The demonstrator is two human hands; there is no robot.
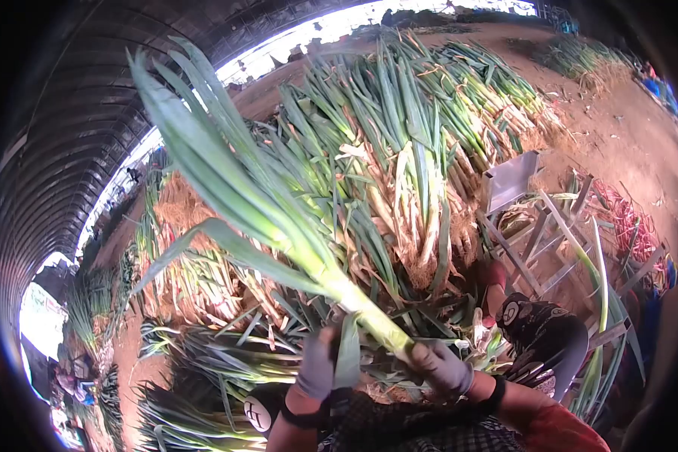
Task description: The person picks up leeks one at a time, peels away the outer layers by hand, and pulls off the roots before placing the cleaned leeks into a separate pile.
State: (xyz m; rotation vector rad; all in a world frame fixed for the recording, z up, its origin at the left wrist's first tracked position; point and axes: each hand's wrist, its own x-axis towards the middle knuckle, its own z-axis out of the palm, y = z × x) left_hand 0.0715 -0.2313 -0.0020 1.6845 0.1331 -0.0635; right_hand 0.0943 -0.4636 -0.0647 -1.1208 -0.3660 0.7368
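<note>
A large leek (339, 286) slants across the middle of the view, its green leaves fanning out to the upper left. My right hand (441, 368), in a pale glove with dark fingertips, is closed around the lower end of its stalk. Beside the stalk, my left hand (318, 367), gloved the same way, is closed at a loose leek leaf (347, 354) that hangs down from the stalk. The grip of the left fingers is partly hidden by that leaf.
Big heaps of leeks (422, 166) with roots lie ahead, and more leeks (203, 422) lie at lower left. A wooden frame (535, 248) with a metal plate (511, 181) stands at right, near red strings (629, 222). An arched roof covers the left side.
</note>
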